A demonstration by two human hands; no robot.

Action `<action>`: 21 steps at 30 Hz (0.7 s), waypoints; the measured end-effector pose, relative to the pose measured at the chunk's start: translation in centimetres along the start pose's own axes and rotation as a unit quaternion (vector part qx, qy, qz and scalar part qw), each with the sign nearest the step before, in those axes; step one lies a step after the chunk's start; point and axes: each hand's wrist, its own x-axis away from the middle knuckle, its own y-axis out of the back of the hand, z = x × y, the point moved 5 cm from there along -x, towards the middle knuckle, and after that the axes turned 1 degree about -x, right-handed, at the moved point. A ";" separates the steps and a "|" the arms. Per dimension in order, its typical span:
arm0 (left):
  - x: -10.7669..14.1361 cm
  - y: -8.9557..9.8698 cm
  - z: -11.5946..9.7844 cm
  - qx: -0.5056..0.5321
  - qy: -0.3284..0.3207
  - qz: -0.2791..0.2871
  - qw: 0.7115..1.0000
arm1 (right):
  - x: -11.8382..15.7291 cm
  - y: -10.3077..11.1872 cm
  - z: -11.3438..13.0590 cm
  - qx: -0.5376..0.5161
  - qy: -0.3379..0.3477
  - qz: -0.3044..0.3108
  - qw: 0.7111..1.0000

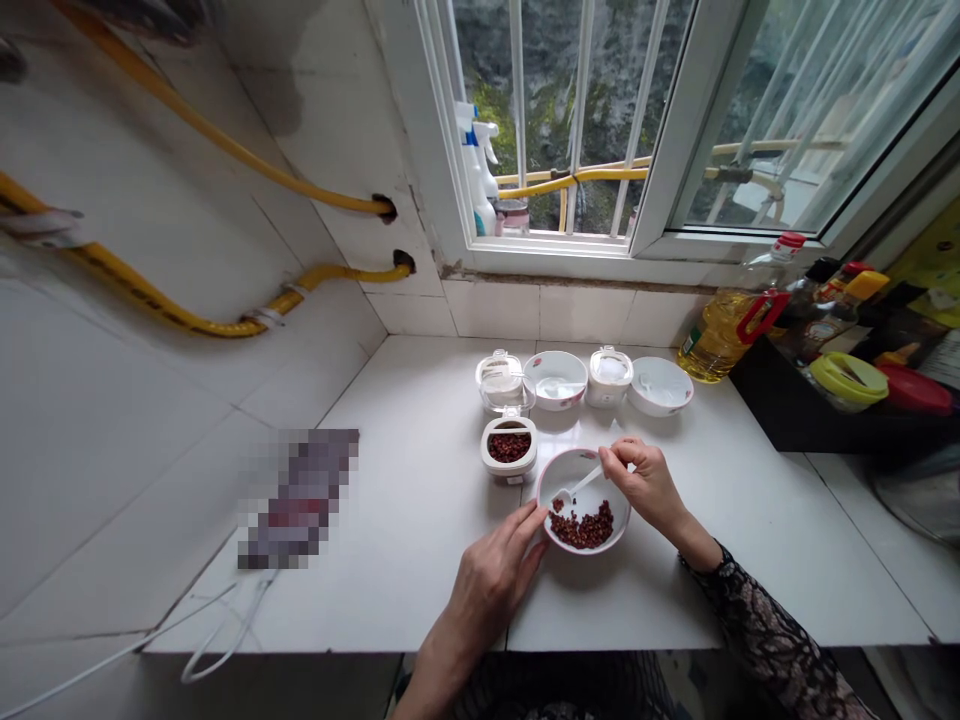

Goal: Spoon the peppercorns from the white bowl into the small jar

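Observation:
My right hand (646,487) pinches the handle of a small white plastic spoon (589,481). The spoon's head is inside a white bowl with a pink rim (622,538), with a few dark red peppercorns on it. More peppercorns (587,528) lie in the near part of this bowl. Against the bowl's left side is my left hand (499,560), its fingers at the rim and its thumb lower down, holding the bowl. Just behind and left of the bowl stands a white seasoning jar (510,466), lid up, also with peppercorns inside.
Behind stand two white lidded jars, one at left (501,383) and one at right (609,377), and two bowls, one patterned (556,398), one plain (661,402). An oil bottle (716,320) and a black condiment rack (780,405) stand right. A blurred-out object (300,505) lies left, near white cables (225,625).

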 end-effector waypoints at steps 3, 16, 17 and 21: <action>0.1 -0.1 0.0 -0.004 0.001 -0.004 1.000 | -0.1 0.1 0.0 -0.016 -0.015 -0.004 1.000; 0.2 -0.2 0.0 -0.024 -0.002 -0.007 1.000 | -0.6 -0.1 -2.0 -0.137 -0.125 -0.007 0.983; 0.2 -0.3 0.0 -0.024 -0.003 -0.010 1.000 | -0.7 -0.2 -2.1 -0.147 -0.134 -0.010 0.980; 0.4 -0.4 0.1 -0.017 -0.005 -0.005 1.000 | -1.8 -0.2 -1.1 -0.155 -0.125 -0.025 0.980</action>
